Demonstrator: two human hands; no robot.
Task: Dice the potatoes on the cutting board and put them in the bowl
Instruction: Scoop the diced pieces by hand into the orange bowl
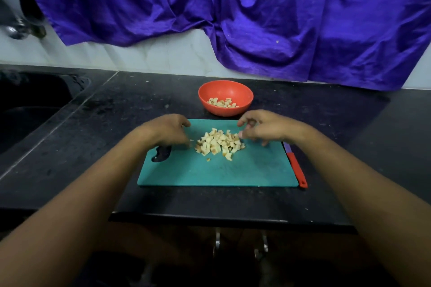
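A pile of diced potato (219,143) lies on the teal cutting board (245,170). Behind the board stands a red bowl (225,88) with several potato cubes (222,102) inside. My left hand (168,131) hovers at the pile's left side, fingers loosely curled, holding nothing that I can see. My right hand (263,127) is at the pile's right side, fingers relaxed and spread, with the thumb tip close to the cubes.
A knife with a red handle (296,168) lies on the black counter along the board's right edge. A dark sink (30,109) is sunk into the counter at the left. Purple cloth (256,14) hangs on the wall behind.
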